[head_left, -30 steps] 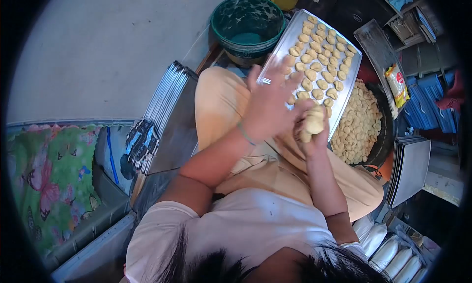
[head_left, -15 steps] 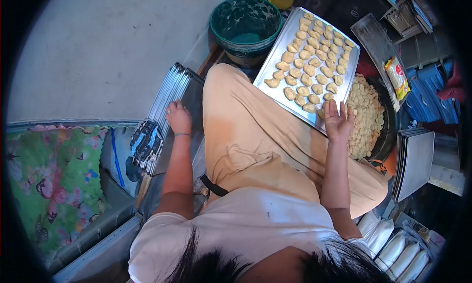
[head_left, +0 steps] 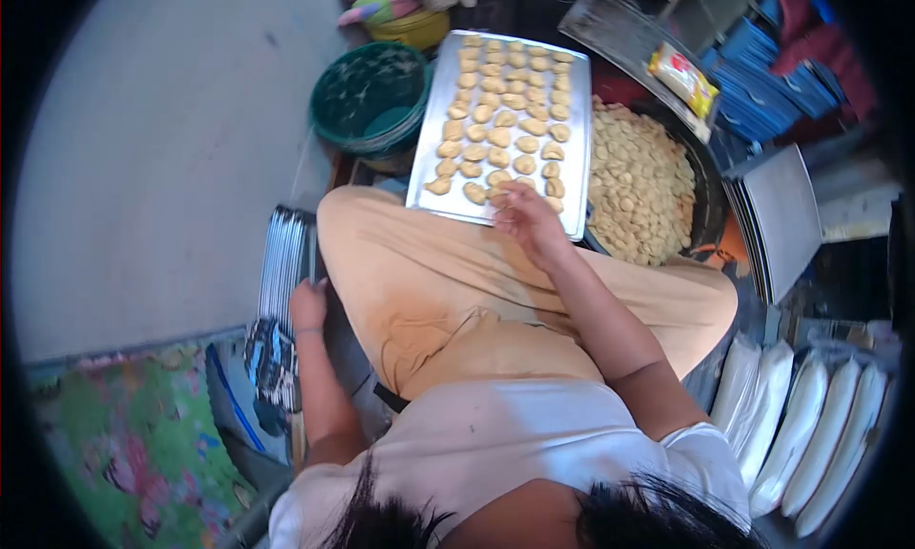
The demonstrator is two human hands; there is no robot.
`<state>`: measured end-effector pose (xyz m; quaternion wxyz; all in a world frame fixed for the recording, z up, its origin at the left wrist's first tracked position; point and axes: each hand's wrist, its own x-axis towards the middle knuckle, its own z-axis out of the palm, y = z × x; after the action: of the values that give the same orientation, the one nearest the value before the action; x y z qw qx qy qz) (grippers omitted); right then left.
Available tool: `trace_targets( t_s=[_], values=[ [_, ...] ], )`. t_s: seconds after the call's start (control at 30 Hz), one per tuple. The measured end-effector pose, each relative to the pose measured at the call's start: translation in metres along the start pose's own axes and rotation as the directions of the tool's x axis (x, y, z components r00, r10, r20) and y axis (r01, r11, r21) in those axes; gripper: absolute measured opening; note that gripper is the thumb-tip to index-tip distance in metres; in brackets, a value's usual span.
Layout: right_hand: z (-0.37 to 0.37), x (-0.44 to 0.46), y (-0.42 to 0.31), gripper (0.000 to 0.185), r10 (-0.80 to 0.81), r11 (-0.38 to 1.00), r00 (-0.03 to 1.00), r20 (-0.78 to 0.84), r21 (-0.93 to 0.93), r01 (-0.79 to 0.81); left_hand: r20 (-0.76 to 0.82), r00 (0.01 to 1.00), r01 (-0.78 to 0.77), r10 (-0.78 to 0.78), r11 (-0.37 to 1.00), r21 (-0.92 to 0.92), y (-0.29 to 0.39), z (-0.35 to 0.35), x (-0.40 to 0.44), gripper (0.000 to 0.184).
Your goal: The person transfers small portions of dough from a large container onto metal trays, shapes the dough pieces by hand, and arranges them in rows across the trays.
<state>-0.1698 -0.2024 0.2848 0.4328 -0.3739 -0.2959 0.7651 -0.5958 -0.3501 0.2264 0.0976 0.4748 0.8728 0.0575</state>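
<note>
A silver baking tray (head_left: 416,198) holding rows of yellowish dough pieces (head_left: 498,137) lies tilted across my lap. My right hand (head_left: 529,223) hovers over its near edge, with loosely bent, separated fingers by the front row. I see nothing held in it, though the fingertips overlap the dough pieces. Low on the left, my left hand (head_left: 308,306) is at the edge of a stack of metal trays (head_left: 284,254), its fingers bent against the nearest one. Part of those fingers is hidden.
A green bucket (head_left: 367,101) stands left of the tray. To the right is a large dark pan (head_left: 710,182) full of small dough pieces (head_left: 639,182). A yellow-and-red packet (head_left: 683,80) lies behind it. More flat trays (head_left: 782,225) and white filled bags (head_left: 805,435) are at the right.
My right hand has moved left from the tray's right corner to its front row and turned from palm up. My left hand stays by the stacked trays. The camera view has swung round.
</note>
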Motion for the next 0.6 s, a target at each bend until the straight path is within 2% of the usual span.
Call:
trace_targets(
  t_s=[0.03, 0.07, 0.1, 0.13, 0.17, 0.23, 0.3, 0.33, 0.43, 0.47, 0.53, 0.57, 0.6],
  values=[
    [0.010, -0.005, -0.005, 0.033, 0.044, 0.991, 0.998, 0.041, -0.127, -0.038, -0.017, 1.000, 0.017, -0.018, 0.999, -0.035, 0.018, -0.038, -0.013, 0.047],
    [0.022, -0.013, -0.010, 0.034, 0.105, 0.964, 0.992, 0.073, -0.253, -0.084, -0.106, 0.994, 0.018, -0.023, 0.999, -0.044, 0.018, -0.060, -0.019, 0.050],
    [0.034, -0.017, -0.009, 0.037, 0.121, 0.953, 0.972, 0.199, -0.299, -0.057, -0.200, 0.980, -0.003, -0.011, 0.997, -0.071, 0.034, -0.097, -0.030, 0.055],
    [0.046, -0.019, -0.007, 0.040, 0.146, 0.938, 0.934, 0.326, -0.345, -0.026, -0.201, 0.979, 0.013, -0.037, 0.992, -0.123, 0.038, -0.126, -0.031, 0.055],
    [0.062, -0.019, 0.000, 0.046, 0.142, 0.915, 0.890, 0.432, -0.400, 0.048, -0.269, 0.962, -0.041, -0.050, 0.946, -0.321, 0.050, -0.149, -0.035, 0.047],
    [0.100, -0.016, 0.014, 0.064, 0.143, 0.863, 0.779, 0.610, -0.462, 0.203, -0.418, 0.908, -0.273, 0.006, 0.765, -0.583, 0.112, -0.197, -0.051, 0.036],
    [0.136, -0.022, 0.016, 0.087, 0.092, 0.819, 0.660, 0.745, -0.434, 0.376, -0.454, 0.885, -0.325, 0.100, 0.832, -0.451, 0.151, -0.230, -0.052, 0.028],
    [0.152, -0.028, 0.010, 0.100, 0.044, 0.792, 0.592, 0.805, -0.389, 0.470, -0.526, 0.826, -0.406, 0.201, 0.861, -0.307, 0.175, -0.240, -0.050, 0.025],
    [0.178, -0.034, 0.007, 0.103, -0.178, 0.673, 0.539, 0.824, -0.298, 0.677, -0.704, 0.562, -0.530, 0.435, 0.842, 0.098, 0.249, -0.237, -0.030, 0.027],
    [0.180, -0.030, 0.007, 0.099, -0.192, 0.725, 0.602, 0.775, -0.301, 0.619, -0.657, 0.549, -0.622, 0.518, 0.777, 0.093, 0.270, -0.237, -0.024, 0.033],
    [0.179, -0.022, 0.009, 0.092, -0.197, 0.821, 0.721, 0.664, -0.291, 0.492, -0.546, 0.592, -0.631, 0.593, 0.762, 0.143, 0.311, -0.226, -0.016, 0.042],
    [0.174, -0.026, -0.018, 0.098, -0.064, 0.956, 0.745, 0.663, -0.174, 0.238, -0.480, 0.622, -0.633, 0.618, 0.758, 0.157, 0.324, -0.215, -0.008, 0.046],
    [0.159, 0.005, 0.015, 0.093, -0.233, 0.873, 0.810, 0.538, -0.252, 0.418, -0.364, 0.656, -0.676, 0.661, 0.729, 0.108, 0.334, -0.209, -0.004, 0.048]
  ],
)
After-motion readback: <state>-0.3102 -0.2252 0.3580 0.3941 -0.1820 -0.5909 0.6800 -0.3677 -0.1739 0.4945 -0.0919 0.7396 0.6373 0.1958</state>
